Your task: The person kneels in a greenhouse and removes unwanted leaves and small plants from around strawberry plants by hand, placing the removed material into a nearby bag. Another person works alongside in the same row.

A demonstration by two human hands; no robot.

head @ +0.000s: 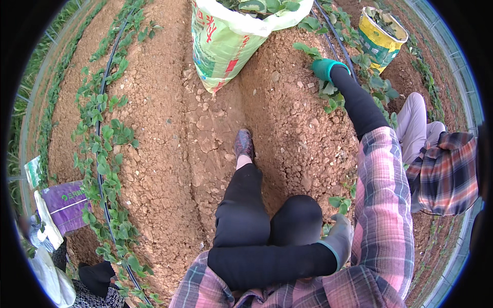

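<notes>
My right hand wears a green glove and reaches far forward into the strawberry plants on the right-hand ridge. Leaves show just beyond its fingertips, and whether it grips any is hidden. My left hand, in a grey glove, crosses my body to the right beside my bent knee. A small strawberry plant grows just ahead of it; its fingers are partly turned from view. In front of me a light green woven sack with a rolled white rim stands in the furrow, holding cut green leaves.
Black drip hoses run along planted ridges on both sides. A yellow-and-green sack of leaves stands at the upper right. A person in a plaid shirt crouches at right. Another person is at lower left, near a purple sack.
</notes>
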